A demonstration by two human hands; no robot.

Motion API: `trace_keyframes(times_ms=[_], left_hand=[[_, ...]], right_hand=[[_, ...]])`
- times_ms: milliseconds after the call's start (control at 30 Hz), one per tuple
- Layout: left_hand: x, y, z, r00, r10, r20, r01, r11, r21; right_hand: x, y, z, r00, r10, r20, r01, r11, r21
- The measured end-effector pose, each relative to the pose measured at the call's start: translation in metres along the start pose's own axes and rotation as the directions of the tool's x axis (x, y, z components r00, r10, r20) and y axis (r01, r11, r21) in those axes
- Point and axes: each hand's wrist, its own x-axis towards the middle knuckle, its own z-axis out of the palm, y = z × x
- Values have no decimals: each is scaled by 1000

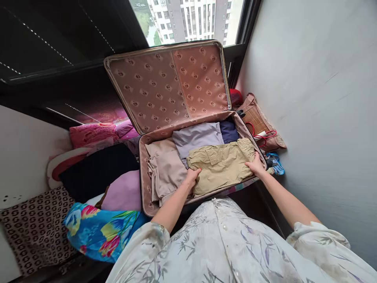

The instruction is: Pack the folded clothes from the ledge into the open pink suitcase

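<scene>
Khaki garment (pixel 220 165), folded into a wide, flattish bundle, in the near right corner of the open suitcase (pixel 141 184). Shows a flapped pocket toward the far left and a gathered band at the far right. Lies beside beige clothes (pixel 169 165) at the left edge, with a lavender-grey garment (pixel 200 133) and a navy garment (pixel 229 131) along the far edge, below the raised lid (pixel 171 82). Left hand (pixel 194 175) at the left end of the bundle, grip closed on the cloth, thumb on top and fingers mostly hidden. Right hand (pixel 255 164) at the right end, near the right edge of the suitcase, grip likewise closed on the cloth; cannot tell how far the fingers reach underneath. Looks light and soft, slightly crisp in the creases, neither fragile nor especially slippery. Likely to sag in the middle if lifted by the ends alone, and apt to open where layers sit loose. Best held at both ends, fingers under every layer, thumbs flat above, with only gentle sideways tension.
</scene>
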Motion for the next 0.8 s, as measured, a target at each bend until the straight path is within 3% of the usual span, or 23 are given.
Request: trace_keyframes(times_ms=[67,133,200,267,300,333,400,467,567,667,800], left_hand=[[-1,1,-6,994,67,-82,-58,992,111],[-9,3,-16,968,193,-162,-128,931,343],[-23,6,-26,916,382,-122,-226,743,630],[-36,8,-32,850,516,106,-361,423,831],[-41,9,-34,818,516,253,-428,252,868],[-42,9,-33,789,473,392,-490,102,866],[-36,8,-29,755,315,574,-579,-87,810],[-21,0,-22,760,161,630,-609,-164,776],[2,-21,-13,800,29,599,-582,-202,788],[12,-37,-10,812,16,584,-569,-207,796],[6,-32,-9,802,0,597,-589,-166,791]], right_hand=[[-6,-5,-5,998,56,10,-55,989,-135],[-20,-16,-15,999,-19,30,28,934,-357],[-35,-31,-24,976,-206,77,215,824,-525],[-43,-47,-29,898,-386,212,433,689,-582],[-41,-53,-28,849,-435,299,524,629,-574],[-36,-56,-26,802,-457,386,597,581,-553],[-16,-55,-16,738,-444,508,673,530,-515],[8,-42,-3,722,-381,578,682,533,-501],[37,-11,15,737,-277,616,639,582,-503],[49,8,25,747,-282,601,622,616,-483],[47,7,24,745,-310,591,642,576,-507]])
